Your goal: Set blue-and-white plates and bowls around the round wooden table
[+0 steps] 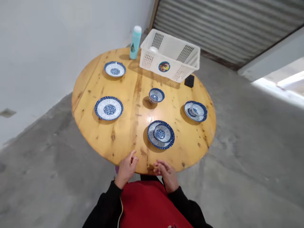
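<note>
My left hand (128,166) hovers at the near edge of the table, fingers loosely bent and apart, holding nothing. Close by, my right hand (166,173) is also at this edge, its fingers slightly curled and nothing visible in them. Nearest to both is a blue-and-white plate (154,141) with a matching bowl (162,133) sitting in it. Farther off, a small bowl (156,95) stands alone near the middle. On the right, another plate (188,115) carries a bowl (198,109). Two bare plates lie to the left, a near one (109,109) and a far one (115,69).
Everything stands on a round wooden table (129,126). At its far side are a white plastic basket (174,71) with a white item (154,49) inside, a light-blue bottle (135,42) and a black flat object (189,81). A wall (59,41) rises to the left.
</note>
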A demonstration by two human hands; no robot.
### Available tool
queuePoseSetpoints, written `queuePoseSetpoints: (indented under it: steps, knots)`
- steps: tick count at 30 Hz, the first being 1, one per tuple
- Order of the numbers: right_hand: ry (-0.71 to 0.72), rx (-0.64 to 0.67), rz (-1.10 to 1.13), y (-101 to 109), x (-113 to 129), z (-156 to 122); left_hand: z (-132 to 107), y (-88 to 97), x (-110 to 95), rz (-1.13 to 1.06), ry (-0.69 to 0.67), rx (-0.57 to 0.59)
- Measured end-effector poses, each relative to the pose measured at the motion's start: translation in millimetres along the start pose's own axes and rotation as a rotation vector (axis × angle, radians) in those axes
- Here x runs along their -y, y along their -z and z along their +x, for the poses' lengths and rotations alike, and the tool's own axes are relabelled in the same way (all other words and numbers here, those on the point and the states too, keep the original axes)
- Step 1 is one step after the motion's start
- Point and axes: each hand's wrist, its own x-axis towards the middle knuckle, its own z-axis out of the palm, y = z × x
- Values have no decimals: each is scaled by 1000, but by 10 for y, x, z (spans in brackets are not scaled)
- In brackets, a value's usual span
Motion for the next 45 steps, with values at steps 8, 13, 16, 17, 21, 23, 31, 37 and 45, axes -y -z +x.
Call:
queuePoseSetpoints:
  steps: [8,13,16,17,21,23,31,37,45]
  knots:
    - [17,138,6,-101,31,-31,-231,-5,-41,52,5,45]
    - [50,203,7,-7,42,128,-325,-101,-24,-15,20,-7]
    - [2,240,24,77,-18,171,-316,-157,-41,-50,45,-47]
    - [-11,237,32,114,-34,183,-308,-177,-60,-53,51,-56]
    - [20,203,33,292,-87,220,-306,-283,-191,-72,33,-43]
    - [34,197,20,373,-125,232,-340,-349,-262,-64,18,-33]
    - [16,330,-83,370,-362,221,-737,-482,-204,-37,69,-91]
    - [-1,505,-226,116,-437,112,-915,-326,-84,-80,110,-192]
    - [80,432,-271,-623,-453,-13,-798,436,147,-99,22,-134]
